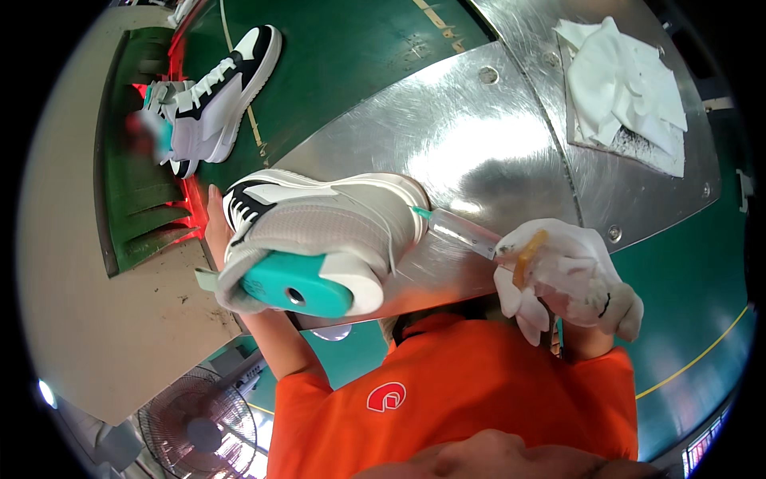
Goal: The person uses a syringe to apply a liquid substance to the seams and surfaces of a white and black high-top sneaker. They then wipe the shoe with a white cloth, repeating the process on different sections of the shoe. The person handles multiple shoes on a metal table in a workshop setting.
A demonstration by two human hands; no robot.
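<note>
By the left end of the near edge of the tabletop (447,112): your shoe (319,211) is held tilted, its opening facing you and its sole turned away; whether it rests on the metal you cannot tell from this view.
Shoe: grey mesh sides, white and black at the toe end, with a teal last (271,279) filling the opening.
Left grip: your left hand (217,231) is wrapped about the shoe from the left, fingers showing beside the laces; most of the hand is hidden behind it.
Right grip: your gloved right hand (562,275) grasps a syringe (463,234) just above the near edge, to the right of the shoe.
Syringe: clear barrel pointing left, its teal tip at the rim of the sole.
Far right corner: crumpled white cloths (610,80) lie on a flat board (662,162).
Beyond the left edge: a second shoe (227,92), laced in white, lies on a green surface (343,64).
Below the near edge: your orange shirt (479,383), with a fan (195,431) to the left of it.
</note>
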